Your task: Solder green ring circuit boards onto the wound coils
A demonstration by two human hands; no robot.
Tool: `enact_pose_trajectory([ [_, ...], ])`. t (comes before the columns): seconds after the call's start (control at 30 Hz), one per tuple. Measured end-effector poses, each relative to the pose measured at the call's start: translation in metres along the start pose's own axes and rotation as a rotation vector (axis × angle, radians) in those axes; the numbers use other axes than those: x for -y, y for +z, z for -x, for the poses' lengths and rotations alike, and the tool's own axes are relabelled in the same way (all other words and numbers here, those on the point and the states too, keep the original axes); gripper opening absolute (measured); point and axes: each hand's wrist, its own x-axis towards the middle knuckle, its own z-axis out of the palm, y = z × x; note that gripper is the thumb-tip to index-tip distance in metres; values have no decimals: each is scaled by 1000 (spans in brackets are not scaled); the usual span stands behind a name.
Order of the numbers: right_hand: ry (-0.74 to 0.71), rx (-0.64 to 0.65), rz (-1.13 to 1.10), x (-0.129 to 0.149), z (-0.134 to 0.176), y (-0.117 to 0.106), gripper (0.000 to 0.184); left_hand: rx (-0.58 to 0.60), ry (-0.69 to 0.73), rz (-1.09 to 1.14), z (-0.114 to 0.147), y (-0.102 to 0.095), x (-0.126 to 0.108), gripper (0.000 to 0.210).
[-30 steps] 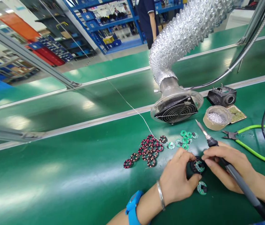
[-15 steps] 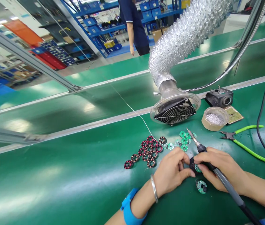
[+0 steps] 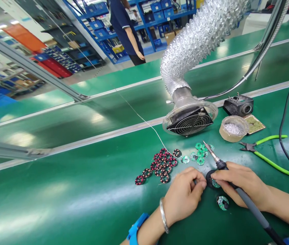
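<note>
Black round holder (image 3: pixel 210 179) with a green board sits on the green mat (image 3: pixel 83 190), pinched between both hands. Left hand (image 3: pixel 183 195) grips its edge; right hand (image 3: pixel 238 183) also clasps the soldering iron (image 3: pixel 236 189). Best keep the hot tip clear of fingers.

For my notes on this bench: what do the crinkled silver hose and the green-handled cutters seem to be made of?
The crinkled silver hose looks like thin aluminium foil ducting: shiny, wrinkled, ribbed and bent. The green-handled cutters seem to be dark metal at the jaws, with glossy lime sleeves, probably plastic or rubber. The right hand holds a soldering iron with a metal tip and a dark grip, material unclear.
</note>
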Motion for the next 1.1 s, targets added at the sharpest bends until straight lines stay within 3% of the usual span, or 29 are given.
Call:
enact_pose_trajectory([
  [0.07,-2,2,-10,-1,1,0,27,84,-35,54,1,3,1,4],
  [0.27,-25,-6,11,-3,3,1,30,-63,-119,301,2,21,-2,11],
  [0.47,-147,40,-29,-3,4,0,39,-30,-203,404,-4,23,-5,9],
  [0.9,-136,104,20,-2,5,-1,39,-2,-224,354,0,24,0,4],
  [1.1,-25,-34,-70,9,-4,-16,46,-44,-183,320,0,24,-3,7],
])
